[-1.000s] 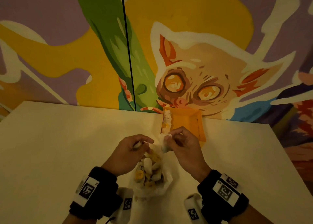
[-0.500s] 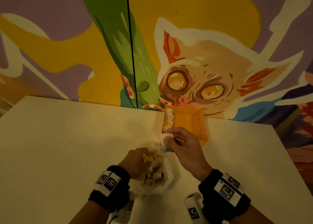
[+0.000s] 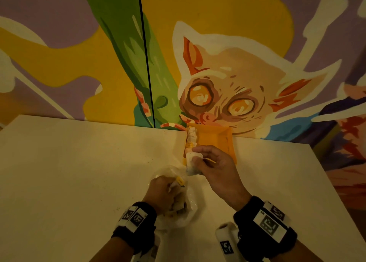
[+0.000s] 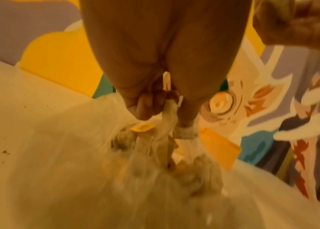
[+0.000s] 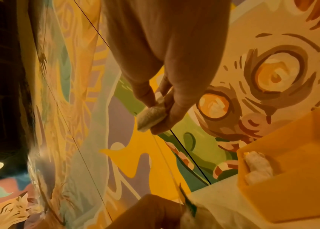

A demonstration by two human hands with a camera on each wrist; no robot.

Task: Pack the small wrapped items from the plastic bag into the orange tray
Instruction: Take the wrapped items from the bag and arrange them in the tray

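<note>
Muraled room (image 3: 227,73), pale table (image 3: 79,172)

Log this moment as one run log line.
right hand: holds wrapped item near orange tray | left hand: in plastic bag

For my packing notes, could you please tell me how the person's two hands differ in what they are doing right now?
The right hand pinches one white wrapped item at the near end of the orange tray; the left hand is down in the plastic bag, fingers curled on a wrapped item there. The right is nearer the wall, the left nearer the person. Both wear black wrist bands.
</note>
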